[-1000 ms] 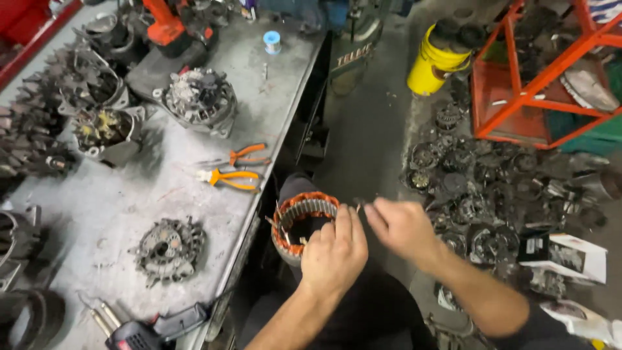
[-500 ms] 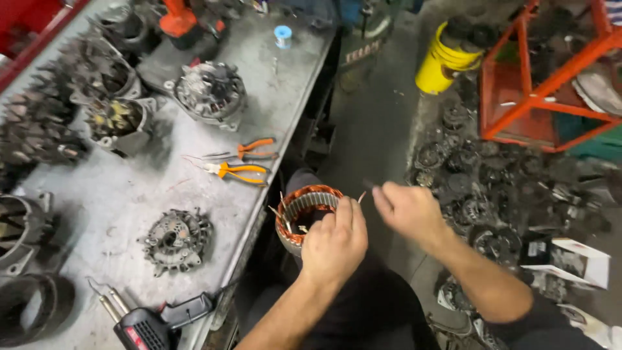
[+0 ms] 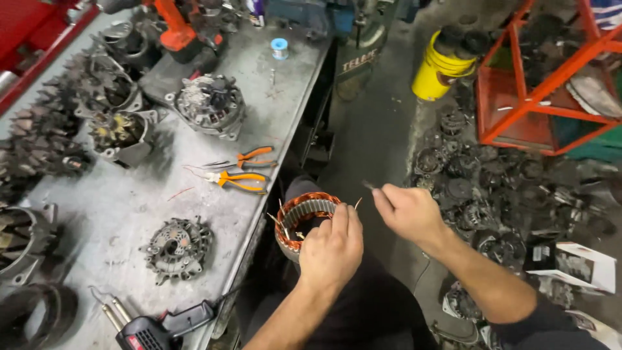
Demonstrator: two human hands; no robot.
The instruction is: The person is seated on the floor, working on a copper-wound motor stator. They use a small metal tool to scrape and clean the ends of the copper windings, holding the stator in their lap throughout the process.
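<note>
We steady the copper-wound ring (image 3: 304, 217) with our closed left hand (image 3: 332, 249); our right hand (image 3: 408, 212) pinches a thin wire gently.

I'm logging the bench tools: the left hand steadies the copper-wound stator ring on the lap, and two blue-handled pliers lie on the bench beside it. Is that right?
Not quite. In the head view the pliers have orange handles, not blue. The rest stands: the left hand steadies the copper-wound stator ring on the lap, and the two pliers lie on the bench beside it.

Open bench patch (image 3: 123, 207) between pliers (image 3: 240, 178) and alternator housing (image 3: 175, 249)
</note>
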